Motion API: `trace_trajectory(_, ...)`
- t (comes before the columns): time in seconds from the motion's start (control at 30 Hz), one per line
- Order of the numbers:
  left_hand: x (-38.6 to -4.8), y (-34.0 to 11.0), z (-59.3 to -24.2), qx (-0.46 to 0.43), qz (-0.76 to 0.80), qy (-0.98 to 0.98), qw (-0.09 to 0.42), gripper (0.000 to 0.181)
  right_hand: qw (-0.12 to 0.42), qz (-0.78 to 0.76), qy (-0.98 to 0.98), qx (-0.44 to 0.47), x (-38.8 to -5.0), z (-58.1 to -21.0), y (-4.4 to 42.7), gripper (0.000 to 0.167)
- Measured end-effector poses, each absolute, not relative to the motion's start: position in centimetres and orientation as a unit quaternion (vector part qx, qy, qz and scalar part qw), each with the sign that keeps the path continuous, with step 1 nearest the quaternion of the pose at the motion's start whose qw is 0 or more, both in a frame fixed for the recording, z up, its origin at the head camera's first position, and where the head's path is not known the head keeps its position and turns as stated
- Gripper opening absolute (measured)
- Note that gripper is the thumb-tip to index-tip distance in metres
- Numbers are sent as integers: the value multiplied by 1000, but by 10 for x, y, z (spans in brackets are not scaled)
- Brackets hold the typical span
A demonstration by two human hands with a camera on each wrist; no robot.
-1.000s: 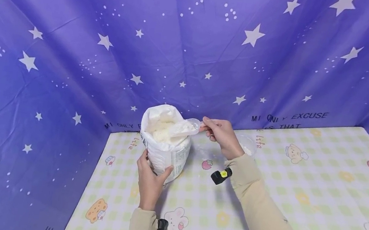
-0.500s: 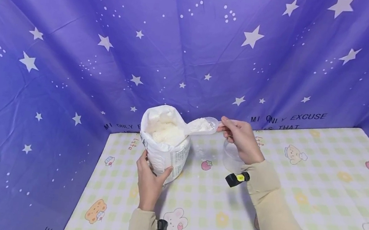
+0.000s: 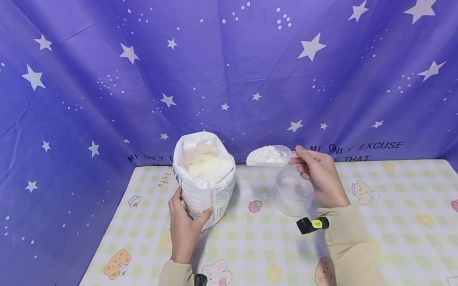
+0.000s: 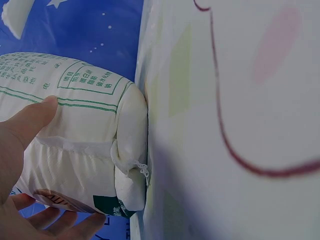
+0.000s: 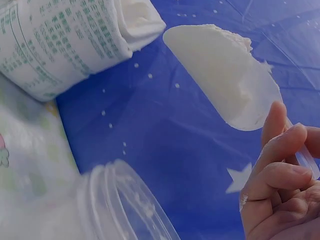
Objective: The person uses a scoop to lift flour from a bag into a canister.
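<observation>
An open white flour bag (image 3: 205,199) stands upright on the cloth, pale powder (image 3: 205,165) showing inside its mouth. My left hand (image 3: 185,228) holds the bag low on its near side; in the left wrist view the thumb and fingers (image 4: 82,225) lie on opposite sides of it. Between thumb and fingers, my right hand (image 3: 323,176) pinches the handle of a clear plastic scoop (image 5: 215,80). White powder is heaped in the scoop, which is held about level, right of the bag. Below it and the hand stands a clear round jar (image 3: 292,203) with some white powder inside.
A checked cloth (image 3: 259,242) with cartoon prints covers the table. Purple star-patterned curtains (image 3: 205,54) hang close behind and to the left. Specks of powder seem to lie on the cloth between bag and jar.
My right hand has carried the filled scoop rightward, out of the bag's mouth and past its rim to above the jar's left side. The left hand and bag have stayed put.
</observation>
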State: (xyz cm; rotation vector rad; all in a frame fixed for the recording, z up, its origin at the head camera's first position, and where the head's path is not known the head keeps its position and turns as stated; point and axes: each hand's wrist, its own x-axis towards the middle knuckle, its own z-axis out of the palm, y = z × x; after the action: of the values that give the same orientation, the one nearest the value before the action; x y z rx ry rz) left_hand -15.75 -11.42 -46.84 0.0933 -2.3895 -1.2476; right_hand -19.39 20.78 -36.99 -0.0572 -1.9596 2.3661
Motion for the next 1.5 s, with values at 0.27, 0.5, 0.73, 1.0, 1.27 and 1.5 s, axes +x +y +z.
trace_trajectory(0.27, -158, -114, -470, 38, -452, -865, 215, 102, 40, 777, -627, -21, -189, -377, 234, 32)
trace_trajectory(0.5, -158, -115, -470, 35, -446, -866, 223, 102, 40, 773, -633, -24, -185, -384, 250, 30)
trace_trajectory(0.73, -158, -115, -470, 33, -443, -866, 228, 101, 36, 777, -627, -43, -182, -391, 262, 26)
trace_trajectory(1.0, -159, -116, -471, 34, -444, -868, 219, 102, 46, 726, -683, -70, -177, -399, 278, 32)
trace_trajectory(1.27, -158, -116, -470, 30, -445, -866, 227, 101, 62, 668, -738, -76, -171, -399, 288, 33)
trace_trajectory(1.5, -157, -115, -469, 33, -447, -866, 224, 101, 70, 627, -773, -61, -167, -396, 294, 39)
